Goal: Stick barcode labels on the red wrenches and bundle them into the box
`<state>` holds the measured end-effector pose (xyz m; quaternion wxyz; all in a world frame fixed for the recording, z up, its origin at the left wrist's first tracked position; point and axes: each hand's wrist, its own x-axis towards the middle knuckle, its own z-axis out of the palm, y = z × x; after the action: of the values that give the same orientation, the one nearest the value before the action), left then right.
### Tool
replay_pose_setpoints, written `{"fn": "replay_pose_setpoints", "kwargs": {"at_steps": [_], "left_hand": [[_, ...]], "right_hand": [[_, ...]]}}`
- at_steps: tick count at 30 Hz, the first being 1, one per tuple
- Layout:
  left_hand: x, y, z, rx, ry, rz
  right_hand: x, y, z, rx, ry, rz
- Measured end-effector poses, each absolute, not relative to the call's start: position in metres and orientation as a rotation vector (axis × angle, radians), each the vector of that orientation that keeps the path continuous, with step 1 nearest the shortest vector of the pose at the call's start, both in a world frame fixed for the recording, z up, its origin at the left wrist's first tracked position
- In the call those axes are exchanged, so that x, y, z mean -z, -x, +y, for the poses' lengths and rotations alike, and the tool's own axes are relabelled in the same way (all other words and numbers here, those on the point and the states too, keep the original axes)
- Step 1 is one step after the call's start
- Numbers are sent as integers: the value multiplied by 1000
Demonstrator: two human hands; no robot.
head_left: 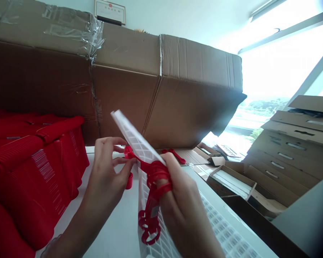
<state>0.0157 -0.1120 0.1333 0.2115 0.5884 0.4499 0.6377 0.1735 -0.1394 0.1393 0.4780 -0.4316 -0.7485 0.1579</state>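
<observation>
My left hand (104, 175) pinches, thumb against fingers, near the ringed end of a red plastic strap (129, 153). My right hand (184, 195) is closed around a bunch of red plastic straps with ring-shaped ends (152, 215), some looped over a finger. That hand also grips a white, grid-lined label sheet (138, 139), folded so that one part rises between my hands. Lower down, printed labels (222, 222) show in rows on the sheet. Whether a label sits at my left fingertips is too small to tell.
Red fabric bundles with barcode tags (48, 172) line the left side. A large taped carton (126, 96) spans the back. Another red plastic piece (177, 157) lies on cardboard behind my hands; a small red one (129, 181) is on the white table (115, 229). Open cartons (234, 181) stand right.
</observation>
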Motion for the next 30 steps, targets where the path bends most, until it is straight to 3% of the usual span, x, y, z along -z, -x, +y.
{"fn": "replay_pose_setpoints", "kwargs": {"at_steps": [5,12,25,30], "left_hand": [[-121,-9,-91,-1640,-1653,1240],[-123,-23,-100,-1510,-1442,1155],[-143,-17,-119,-1662,-1251,1171],[-159,-3,-136,-1515,-1102,1056]], "right_hand": [[-136,-166,-139,-140,1095,-1865],[-141,-181,-121,-613,954,-1674],[-150,-188,-106,-825,916,-1539],[-154,-203,-95,-908,998,-1471]]}}
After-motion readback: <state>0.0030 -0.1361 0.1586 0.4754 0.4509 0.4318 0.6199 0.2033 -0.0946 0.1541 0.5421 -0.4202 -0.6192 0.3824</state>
